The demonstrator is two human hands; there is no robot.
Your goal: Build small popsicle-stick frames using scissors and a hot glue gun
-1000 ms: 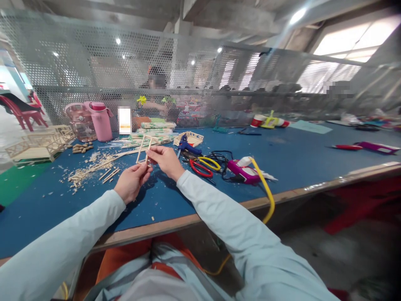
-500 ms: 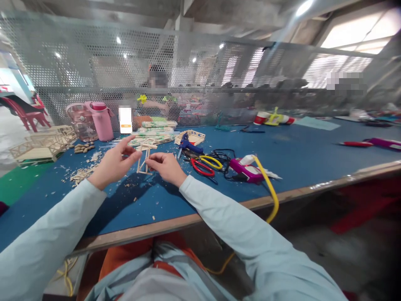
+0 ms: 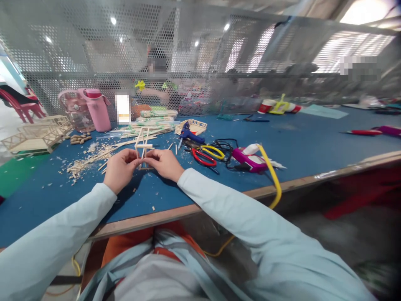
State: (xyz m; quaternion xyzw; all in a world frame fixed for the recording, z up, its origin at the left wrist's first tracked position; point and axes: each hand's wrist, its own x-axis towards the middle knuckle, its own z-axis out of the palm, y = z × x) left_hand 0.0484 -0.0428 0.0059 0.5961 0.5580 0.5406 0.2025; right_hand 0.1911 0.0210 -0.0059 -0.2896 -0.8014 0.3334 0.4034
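The lower part of the stick frame [image 3: 143, 141] is hidden behind both hands, so how it meets the table [image 3: 300, 146] cannot be told. The left hand [image 3: 120, 169] and the right hand [image 3: 165, 164] are closed on it from either side, thumbs and forefingers pinched on its thin bars. It stands near the table's front edge, left of the middle. The frame is a slim upright box of pale square wooden sticks.

The table top is a flat blue mat with a bare wooden lip. Left of the hands lies a heap of splintery wood scraps [image 3: 86, 161]. To the right lie red and yellow scissors [image 3: 205, 155] and a glossy purple glue gun [image 3: 250, 161], with a yellow cord [image 3: 273, 179] dropping over the front edge. A smooth pink bottle [image 3: 97, 109] stands by the back edge. Behind the perforated metal screen [image 3: 219, 54] a person is only a blur.
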